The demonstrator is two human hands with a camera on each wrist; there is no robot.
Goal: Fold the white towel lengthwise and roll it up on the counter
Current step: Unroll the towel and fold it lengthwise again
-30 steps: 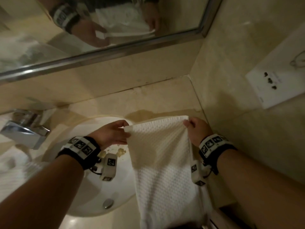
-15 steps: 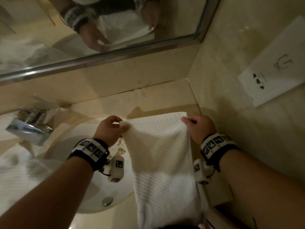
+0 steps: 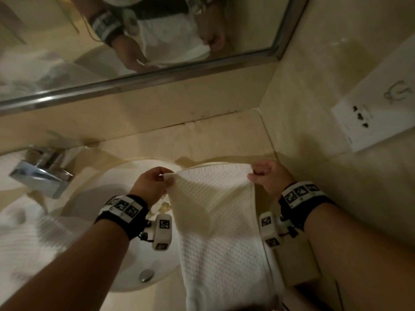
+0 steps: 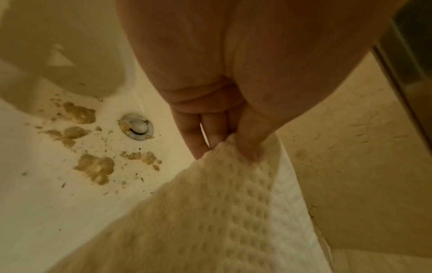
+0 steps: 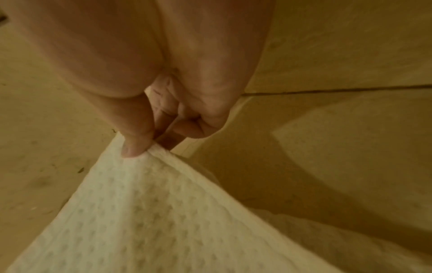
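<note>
Right now the person's left hand [image 3: 151, 184] and right hand [image 3: 268, 177] are each pinching one far corner of the white waffle-weave towel [image 3: 215, 221], thumb on top and fingers underneath, as both wrist views are showing. The towel is hanging as a long narrow strip from those corners toward the person's body, its far edge stretched fairly taut above the beige stone counter [image 3: 224, 140] to the right of the white round sink basin [image 3: 101, 194]. I cannot tell whether it is touching the counter.

Judging by its narrow width, the lengthwise fold is probably already in, so laying it flat for rolling looks like the step in hand. To do that well, both pinches should be keeping even tension so the layered edges are not sliding apart, and the strip should be coming down squarely on the counter. The left corner is hovering over the basin, where brownish debris [image 4: 93, 166] is lying near the metal drain [image 4: 138, 127], so shifting rightward before lowering seems wise.
</note>
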